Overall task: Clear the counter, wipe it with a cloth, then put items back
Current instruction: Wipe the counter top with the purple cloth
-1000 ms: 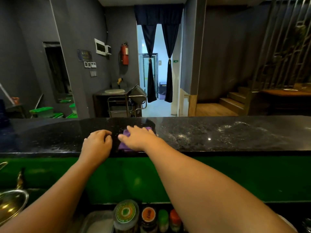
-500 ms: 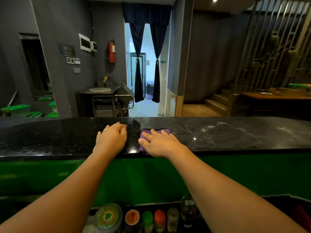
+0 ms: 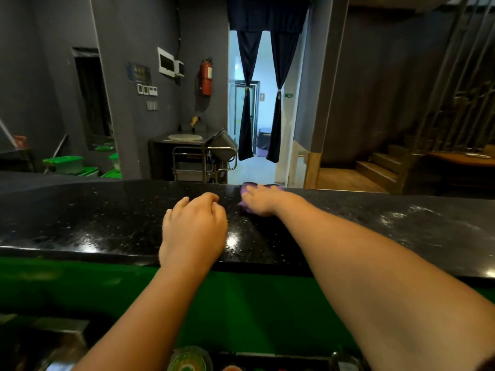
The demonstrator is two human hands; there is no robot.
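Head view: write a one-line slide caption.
Right hand presses a purple cloth at the far edge of the black counter; left hand rests nearby.

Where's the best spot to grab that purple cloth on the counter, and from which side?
The purple cloth lies flat at the counter's far edge under the right hand; probably pinch its exposed left edge from above, bunching it.

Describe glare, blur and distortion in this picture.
Head view: white glare patches sit on the glossy counter beside the left hand; the doorway is blown out while the room is dim; the wide lens bows the counter's far edge; the lids at the bottom edge are blurred.
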